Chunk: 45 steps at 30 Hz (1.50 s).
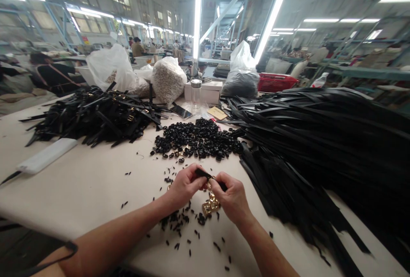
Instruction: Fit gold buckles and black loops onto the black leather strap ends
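Observation:
Between my two hands is a short black strap [202,173], held above the table. My left hand [185,186] pinches its left part between thumb and fingers. The fingers of my right hand [233,196] are closed on its right part, where a bit of gold metal shows; the detail there is too small to make out. Gold buckles [210,204] lie on the table just below and between the hands. Small black pieces [179,221] are scattered around them. Beyond my hands lies a heap of small black loops [198,138].
Black straps with gold buckles [96,115] are heaped at left, behind a white bar-shaped object [48,155]. Long black strips [320,136] cover the right side. At the back stand filled plastic bags [169,80], a glass jar [196,93], a phone [181,110] and a red basket [277,82].

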### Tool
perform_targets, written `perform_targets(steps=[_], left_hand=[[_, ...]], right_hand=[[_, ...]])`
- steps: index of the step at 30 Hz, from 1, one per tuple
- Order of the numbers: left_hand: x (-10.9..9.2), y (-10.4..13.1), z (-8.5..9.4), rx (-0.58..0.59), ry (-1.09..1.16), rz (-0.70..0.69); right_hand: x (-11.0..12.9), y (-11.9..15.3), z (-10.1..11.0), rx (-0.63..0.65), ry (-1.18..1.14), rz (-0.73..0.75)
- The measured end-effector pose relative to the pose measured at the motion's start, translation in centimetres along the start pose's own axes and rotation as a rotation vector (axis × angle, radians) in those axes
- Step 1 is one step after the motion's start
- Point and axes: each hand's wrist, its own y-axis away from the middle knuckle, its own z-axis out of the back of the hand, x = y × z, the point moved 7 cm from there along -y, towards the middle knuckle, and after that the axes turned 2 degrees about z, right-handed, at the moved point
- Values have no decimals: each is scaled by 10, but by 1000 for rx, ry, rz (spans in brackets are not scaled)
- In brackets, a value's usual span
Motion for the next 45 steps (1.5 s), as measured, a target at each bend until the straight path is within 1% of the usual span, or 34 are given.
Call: perform_targets(steps=[2, 4, 8, 10, 12, 13, 15, 17, 22, 24, 27, 29, 30, 33, 35, 39, 43, 45], left_hand=[[-4, 1, -1, 43, 3, -29], [-3, 1, -2, 90, 30, -10], [2, -1, -4, 199, 149, 109], [4, 0, -7, 265, 168, 165], [4, 1, -8, 300, 164, 207], [5, 1, -7, 293, 162, 218], [7, -1, -2, 241, 163, 230], [11, -3, 2, 195, 153, 242], [22, -7, 6, 156, 31, 272], [24, -8, 6, 147, -13, 286], [20, -9, 7, 100, 31, 290], [17, -9, 8, 45, 125, 286], [17, -9, 8, 20, 178, 285], [18, -9, 6, 5, 280, 272], [20, -8, 4, 24, 287, 255], [20, -7, 3, 24, 279, 229], [18, -5, -3, 29, 286, 218], [17, -5, -7, 36, 274, 185]], right_hand=[[-1, -2, 4, -16, -8, -16], [-1, -3, 5, 6, -36, -18], [3, -3, 0, 132, -167, 1], [5, -2, -2, 172, -210, 8], [5, -2, -2, 198, -220, 13], [5, -2, -2, 212, -213, 18], [4, -3, -1, 232, -164, 40], [2, -4, 2, 224, -44, 87], [11, -6, 10, 85, 357, 316], [18, -5, 10, 42, 414, 394], [26, -4, 17, -69, 373, 457], [26, -3, 22, -135, 322, 417], [24, -3, 22, -130, 297, 375], [14, -4, 9, 2, 168, 234], [11, -4, 1, 52, 20, 179], [5, -4, -6, 29, -313, 87], [-6, -1, -18, 78, -612, -112], [-9, 0, -23, 86, -699, -179]])
